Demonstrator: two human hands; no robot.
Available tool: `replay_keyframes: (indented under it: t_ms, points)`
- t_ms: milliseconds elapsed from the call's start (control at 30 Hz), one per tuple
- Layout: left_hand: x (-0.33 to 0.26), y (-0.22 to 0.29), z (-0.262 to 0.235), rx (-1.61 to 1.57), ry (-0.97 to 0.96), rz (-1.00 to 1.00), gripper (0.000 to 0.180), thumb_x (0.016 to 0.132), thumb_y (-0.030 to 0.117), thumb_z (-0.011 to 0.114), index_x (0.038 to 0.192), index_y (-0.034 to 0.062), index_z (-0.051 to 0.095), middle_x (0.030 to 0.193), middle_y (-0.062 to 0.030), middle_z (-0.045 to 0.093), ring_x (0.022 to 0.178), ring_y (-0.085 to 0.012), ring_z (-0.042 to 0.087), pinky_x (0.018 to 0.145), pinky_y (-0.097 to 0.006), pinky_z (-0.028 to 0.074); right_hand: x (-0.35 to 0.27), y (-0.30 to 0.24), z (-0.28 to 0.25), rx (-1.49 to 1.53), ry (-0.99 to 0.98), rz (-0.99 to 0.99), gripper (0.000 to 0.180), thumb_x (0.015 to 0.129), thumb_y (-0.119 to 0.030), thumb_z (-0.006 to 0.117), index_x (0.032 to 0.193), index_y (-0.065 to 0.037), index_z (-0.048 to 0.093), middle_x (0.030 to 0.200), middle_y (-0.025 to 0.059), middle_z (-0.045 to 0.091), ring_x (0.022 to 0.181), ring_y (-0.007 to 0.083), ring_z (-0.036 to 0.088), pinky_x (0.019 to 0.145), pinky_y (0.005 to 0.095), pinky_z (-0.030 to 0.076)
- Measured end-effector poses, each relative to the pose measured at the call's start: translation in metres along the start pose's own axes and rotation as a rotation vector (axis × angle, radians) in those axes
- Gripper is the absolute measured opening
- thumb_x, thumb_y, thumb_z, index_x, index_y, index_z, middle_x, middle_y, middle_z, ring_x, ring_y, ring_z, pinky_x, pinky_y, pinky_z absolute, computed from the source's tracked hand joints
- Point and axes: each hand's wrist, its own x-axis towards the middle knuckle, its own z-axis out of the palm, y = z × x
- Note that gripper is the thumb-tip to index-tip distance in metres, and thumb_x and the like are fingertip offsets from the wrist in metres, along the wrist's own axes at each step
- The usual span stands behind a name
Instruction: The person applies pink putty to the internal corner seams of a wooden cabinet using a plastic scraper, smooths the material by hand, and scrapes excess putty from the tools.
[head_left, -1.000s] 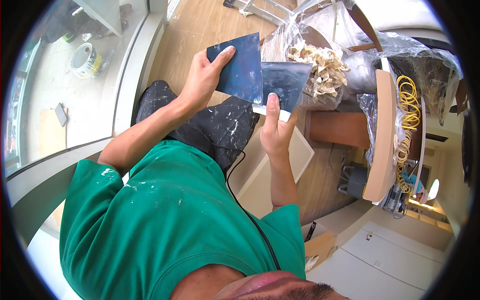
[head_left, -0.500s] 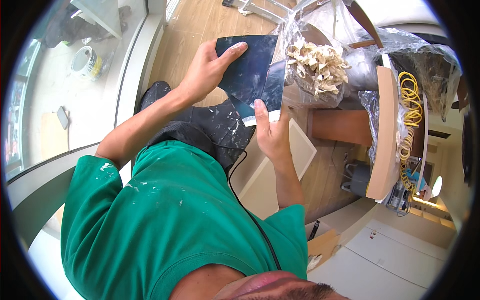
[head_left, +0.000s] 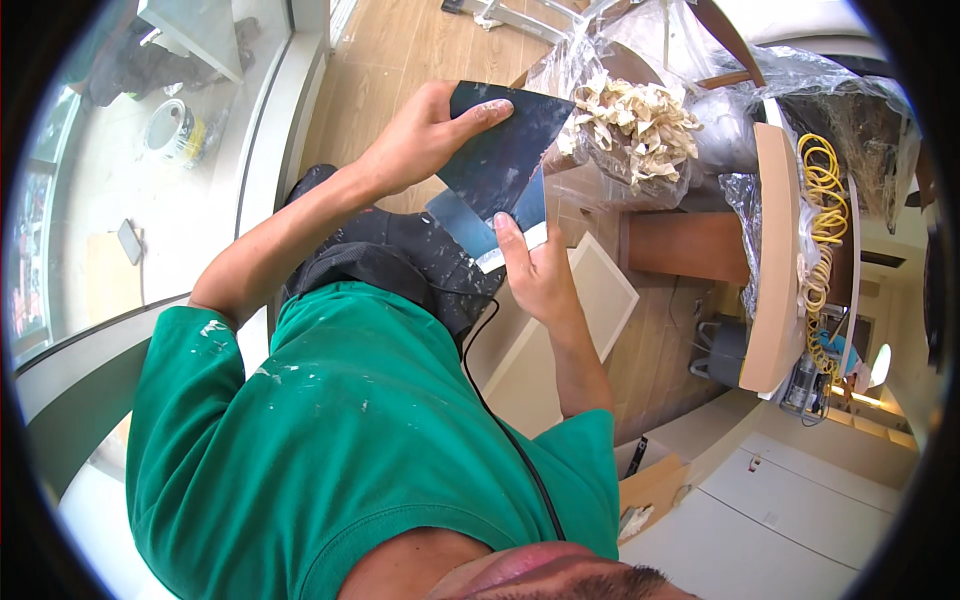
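Observation:
My left hand [head_left: 425,140] grips a flat, blackish, paint-smeared sheet [head_left: 510,150] by its left side, thumb on top and fingers hidden beneath. Below it, partly covered, is a bluish flat sheet [head_left: 458,218] with a whitish lower edge. My right hand [head_left: 538,275] holds this one near that edge, thumb on top, close to the dark sheet's lower corner. The two pieces overlap at an angle; both look like wide scraper blades, though I cannot make out the exact kind.
Crumpled, cream-coloured scraps [head_left: 640,125] sit in clear plastic just right of the sheets. Beyond are a plastic-covered table [head_left: 768,260] and a coiled yellow hose [head_left: 822,190]. A pale panel [head_left: 600,290] lies by my right forearm. The window frame [head_left: 265,150] runs along the left.
The dark sheet has turned and shifted slightly right, uncovering more of the bluish one below it. My left hand has moved slightly right; my right hand has shifted slightly down.

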Motion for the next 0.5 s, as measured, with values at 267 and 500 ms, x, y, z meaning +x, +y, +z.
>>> replay_keyframes:
  t_ms: [267, 500]
  points:
    - [0.021, -0.003, -0.009, -0.479, 0.092, -0.052, 0.036, 0.1, 0.033, 0.062, 0.112, -0.0007, 0.061, 0.09, -0.0063, 0.07, 0.072, -0.0131, 0.07, 0.072, -0.028, 0.059, 0.016, 0.049, -0.049, 0.618, 0.054, 0.115, 0.03, 0.099, -0.011, 0.056, 0.128, -0.004, 0.058, 0.109, 0.0018, 0.065, 0.097, 0.0117, 0.062, 0.088, 0.0276, 0.05]
    - [0.021, -0.014, -0.014, -0.692, 0.208, -0.136, 0.036, 0.099, 0.033, 0.063, 0.118, 0.0031, 0.058, 0.109, -0.0064, 0.065, 0.097, -0.0135, 0.066, 0.088, -0.032, 0.055, 0.028, 0.064, -0.066, 1.123, 0.031, -0.013, 0.053, 0.093, -0.016, 0.062, 0.141, 0.0, 0.043, 0.112, 0.0113, 0.058, 0.097, 0.0217, 0.059, 0.081, 0.034, 0.052]
